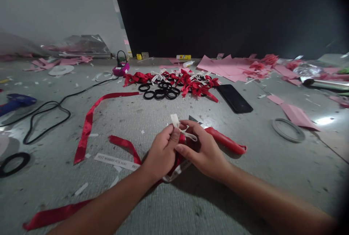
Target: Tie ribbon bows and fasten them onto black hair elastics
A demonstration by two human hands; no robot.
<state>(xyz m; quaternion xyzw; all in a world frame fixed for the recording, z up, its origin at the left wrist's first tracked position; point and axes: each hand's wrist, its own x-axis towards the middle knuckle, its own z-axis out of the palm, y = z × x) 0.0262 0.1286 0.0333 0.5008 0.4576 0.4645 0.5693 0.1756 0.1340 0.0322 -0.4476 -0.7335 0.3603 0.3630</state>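
Between my hands is a white ribbon [175, 120] with a small looped bow [191, 136] in it. My left hand [165, 147] pinches the ribbon between thumb and fingers, its end sticking up. My right hand [205, 149] curls round the bow from the other side, fingertips against the ribbon. A bit of red ribbon [182, 139] shows between the palms. Beneath the hands runs a white printed ribbon [114, 161] reading "BEST WISHES FOR YOU", beside a red ribbon strip [125, 143]. A red-handled cutting tool [227, 141] lies just beyond my right hand, its blade partly hidden.
Red and white bows [188, 80] lie piled beyond black rings [160, 92]. A phone [235, 98] is to their right, near pink paper [223, 67]. At left are a long red ribbon [88, 122], a black cord [58, 106] and a blue tool [19, 102].
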